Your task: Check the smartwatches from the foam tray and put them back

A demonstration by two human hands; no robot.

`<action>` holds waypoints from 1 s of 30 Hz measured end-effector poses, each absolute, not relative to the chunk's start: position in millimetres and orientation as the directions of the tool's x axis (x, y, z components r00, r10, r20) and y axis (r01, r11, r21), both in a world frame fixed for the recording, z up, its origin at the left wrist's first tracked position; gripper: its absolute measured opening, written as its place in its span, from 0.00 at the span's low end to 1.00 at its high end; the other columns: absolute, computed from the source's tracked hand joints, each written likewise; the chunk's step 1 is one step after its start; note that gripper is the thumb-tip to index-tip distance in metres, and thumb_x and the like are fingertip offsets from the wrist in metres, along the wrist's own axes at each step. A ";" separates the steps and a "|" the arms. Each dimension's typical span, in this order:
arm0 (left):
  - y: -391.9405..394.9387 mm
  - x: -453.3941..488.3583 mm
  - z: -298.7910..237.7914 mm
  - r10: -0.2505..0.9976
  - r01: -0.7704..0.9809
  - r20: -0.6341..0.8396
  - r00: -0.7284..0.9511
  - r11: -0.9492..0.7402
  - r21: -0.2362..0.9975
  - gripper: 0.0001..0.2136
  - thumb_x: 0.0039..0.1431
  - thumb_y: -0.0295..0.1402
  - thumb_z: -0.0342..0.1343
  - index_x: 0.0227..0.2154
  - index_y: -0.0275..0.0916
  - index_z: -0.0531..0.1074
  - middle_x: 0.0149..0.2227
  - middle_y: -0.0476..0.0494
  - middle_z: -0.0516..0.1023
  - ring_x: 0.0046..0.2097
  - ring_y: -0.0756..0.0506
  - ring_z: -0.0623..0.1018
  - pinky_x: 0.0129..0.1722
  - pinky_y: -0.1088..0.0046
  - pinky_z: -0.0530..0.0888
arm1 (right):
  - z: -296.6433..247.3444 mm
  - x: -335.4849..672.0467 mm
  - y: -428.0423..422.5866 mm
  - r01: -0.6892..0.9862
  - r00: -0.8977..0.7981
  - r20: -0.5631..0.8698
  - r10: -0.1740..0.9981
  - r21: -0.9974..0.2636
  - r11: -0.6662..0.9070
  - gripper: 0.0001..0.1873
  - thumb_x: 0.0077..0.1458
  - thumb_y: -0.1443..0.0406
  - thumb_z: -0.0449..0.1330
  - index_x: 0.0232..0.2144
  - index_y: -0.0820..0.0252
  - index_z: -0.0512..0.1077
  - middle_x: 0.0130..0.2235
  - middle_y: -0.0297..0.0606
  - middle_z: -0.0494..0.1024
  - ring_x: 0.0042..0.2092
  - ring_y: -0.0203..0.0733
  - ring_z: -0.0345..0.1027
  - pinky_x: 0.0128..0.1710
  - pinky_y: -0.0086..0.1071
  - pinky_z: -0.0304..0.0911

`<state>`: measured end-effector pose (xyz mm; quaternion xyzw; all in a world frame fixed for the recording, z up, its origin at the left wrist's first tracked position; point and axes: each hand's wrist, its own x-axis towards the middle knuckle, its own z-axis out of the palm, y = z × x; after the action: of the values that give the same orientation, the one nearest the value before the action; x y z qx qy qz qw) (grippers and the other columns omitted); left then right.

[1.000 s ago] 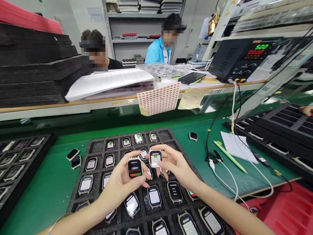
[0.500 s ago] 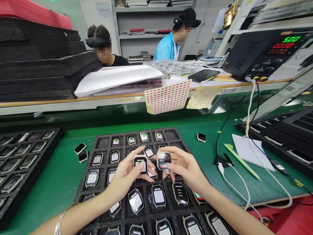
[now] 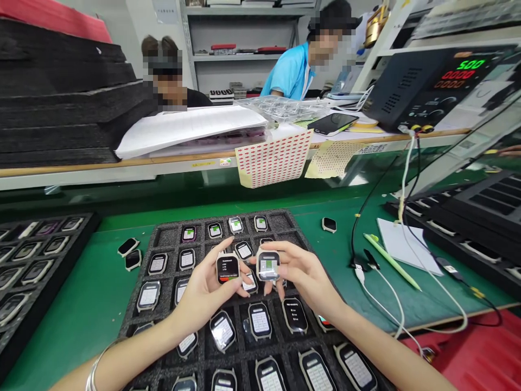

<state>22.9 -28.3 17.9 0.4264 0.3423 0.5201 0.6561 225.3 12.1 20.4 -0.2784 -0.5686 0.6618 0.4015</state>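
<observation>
My left hand (image 3: 211,279) is closed round a smartwatch body (image 3: 227,267) with a dark screen of small text and a red bar low down; my thumb lies at its lower edge. Beside it, my right hand (image 3: 299,271) grips a second smartwatch body (image 3: 268,263), whose screen shows a white grid with a green patch, thumb on its right side. Neither watch has a strap. Both are held over a black foam tray (image 3: 163,236) whose compartments hold many similar watches, most with lit white screens. My hands cover some of the middle compartments.
Two loose watches (image 3: 131,254) lie left of the tray, another watch (image 3: 329,224) to the right. A green pen (image 3: 393,262), white paper (image 3: 411,247) and cables are on the right. More trays flank both sides. A power supply (image 3: 431,89) stands on the shelf; two people are behind it.
The left watch's screen went from a white grid to dark text with a red bar. The right one's went from a dim display to a white grid with green. Both stay held.
</observation>
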 end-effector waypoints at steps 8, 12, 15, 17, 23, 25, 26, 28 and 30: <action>-29.5 21.9 16.3 0.971 -0.363 0.015 0.239 0.075 0.929 0.23 0.58 0.29 0.56 0.56 0.37 0.60 0.35 0.42 0.74 0.36 0.45 0.75 0.32 0.69 0.77 | 19.5 224.1 11.7 -0.150 -0.491 0.100 0.866 -0.988 0.029 0.11 0.60 0.64 0.59 0.46 0.58 0.69 0.37 0.42 0.78 0.24 0.37 0.73 0.17 0.23 0.62; -26.9 23.5 16.5 0.975 -0.327 -0.027 0.220 0.099 0.940 0.21 0.61 0.32 0.54 0.55 0.36 0.60 0.31 0.44 0.74 0.32 0.46 0.75 0.26 0.72 0.76 | 20.3 226.7 10.5 -0.191 -0.547 0.120 0.829 -0.981 0.016 0.14 0.59 0.65 0.59 0.48 0.59 0.69 0.40 0.45 0.77 0.28 0.40 0.75 0.20 0.24 0.64; -25.2 22.9 14.4 0.975 -0.333 -0.024 0.222 0.099 0.938 0.22 0.61 0.32 0.53 0.56 0.35 0.59 0.31 0.43 0.74 0.32 0.46 0.74 0.25 0.72 0.75 | 22.3 227.7 9.3 -0.209 -0.602 0.126 0.788 -0.978 -0.003 0.20 0.56 0.67 0.61 0.51 0.58 0.66 0.41 0.45 0.77 0.33 0.43 0.76 0.22 0.25 0.67; -25.3 21.8 13.0 0.973 -0.357 -0.006 0.233 0.091 0.930 0.23 0.59 0.30 0.54 0.57 0.35 0.59 0.33 0.42 0.74 0.33 0.46 0.75 0.26 0.72 0.76 | 23.1 227.4 8.8 -0.177 -0.611 0.108 0.784 -0.984 -0.003 0.22 0.55 0.68 0.63 0.52 0.58 0.65 0.40 0.43 0.77 0.35 0.44 0.76 0.23 0.25 0.67; -28.6 22.2 13.9 0.966 -0.395 0.014 0.257 0.092 0.914 0.34 0.53 0.25 0.60 0.61 0.38 0.52 0.39 0.41 0.74 0.38 0.45 0.75 0.35 0.67 0.76 | 20.8 226.7 6.8 -0.091 -0.585 0.086 0.806 -0.995 0.040 0.22 0.54 0.69 0.63 0.51 0.56 0.65 0.42 0.42 0.77 0.33 0.40 0.75 0.22 0.24 0.67; -29.0 23.4 14.1 0.968 -0.387 -0.016 0.249 0.115 0.915 0.35 0.54 0.27 0.60 0.62 0.38 0.49 0.38 0.41 0.74 0.37 0.45 0.75 0.34 0.67 0.76 | 21.3 227.8 6.3 -0.066 -0.591 0.092 0.802 -0.996 0.066 0.26 0.53 0.69 0.64 0.53 0.56 0.64 0.45 0.44 0.76 0.37 0.42 0.75 0.24 0.25 0.69; -29.1 23.8 13.8 0.968 -0.383 -0.030 0.248 0.126 0.915 0.35 0.55 0.28 0.60 0.63 0.38 0.48 0.37 0.41 0.74 0.37 0.45 0.75 0.34 0.67 0.76 | 21.5 229.0 7.7 -0.055 -0.585 0.096 0.805 -0.995 0.079 0.29 0.53 0.69 0.65 0.55 0.55 0.62 0.46 0.44 0.76 0.38 0.43 0.75 0.25 0.27 0.69; -29.5 24.2 12.7 0.967 -0.381 -0.039 0.250 0.136 0.915 0.36 0.55 0.28 0.60 0.63 0.40 0.47 0.38 0.40 0.73 0.37 0.45 0.75 0.34 0.67 0.75 | 20.6 233.3 16.6 -0.035 -0.549 0.117 0.828 -0.993 0.117 0.34 0.53 0.68 0.65 0.59 0.56 0.57 0.47 0.45 0.75 0.38 0.44 0.74 0.26 0.29 0.70; -31.3 24.6 11.7 0.965 -0.383 -0.030 0.260 0.132 0.914 0.39 0.52 0.27 0.62 0.63 0.43 0.48 0.42 0.40 0.72 0.39 0.45 0.75 0.36 0.67 0.75 | 16.0 241.5 36.9 0.039 -0.485 0.168 0.859 -0.976 0.213 0.36 0.55 0.65 0.63 0.61 0.57 0.53 0.47 0.46 0.74 0.37 0.43 0.73 0.26 0.31 0.71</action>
<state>24.6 -31.3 11.7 0.4256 0.3418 0.5031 0.6700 241.5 36.9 16.0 -0.3314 -0.6772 0.5326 0.3845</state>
